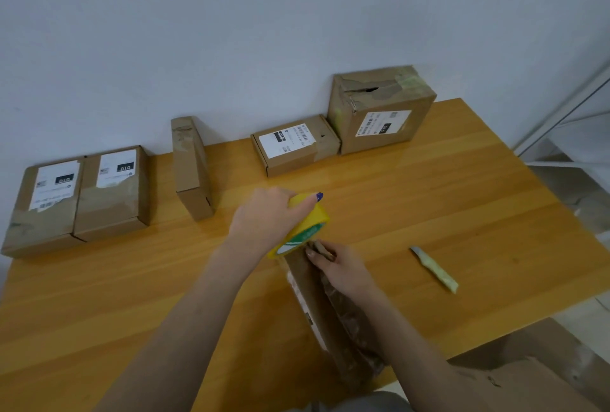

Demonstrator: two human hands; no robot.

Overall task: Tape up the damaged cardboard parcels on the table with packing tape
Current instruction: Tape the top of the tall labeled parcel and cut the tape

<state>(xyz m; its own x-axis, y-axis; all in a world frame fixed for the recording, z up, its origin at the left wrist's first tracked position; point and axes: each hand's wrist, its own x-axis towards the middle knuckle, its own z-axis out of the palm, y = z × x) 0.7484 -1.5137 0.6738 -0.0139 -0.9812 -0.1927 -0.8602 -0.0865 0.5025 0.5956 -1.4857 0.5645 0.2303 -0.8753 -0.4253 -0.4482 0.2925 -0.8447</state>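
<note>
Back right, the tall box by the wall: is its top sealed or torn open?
Torn open: the tall box shows a ragged dark gap running across its crumpled top.

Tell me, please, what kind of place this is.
Probably a small parcel-packing corner: labelled cardboard parcels line a wooden table by a bare wall, the left hand grips a tape roll, a knife lies nearby.

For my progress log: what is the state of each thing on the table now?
tape roll: gripped by left hand, at the near parcel's far end
near parcel: standing on edge, right hand holds its far end
cutter: lying loose, untouched
large box: top torn, hole showing
thin box: on edge, untouched
</note>
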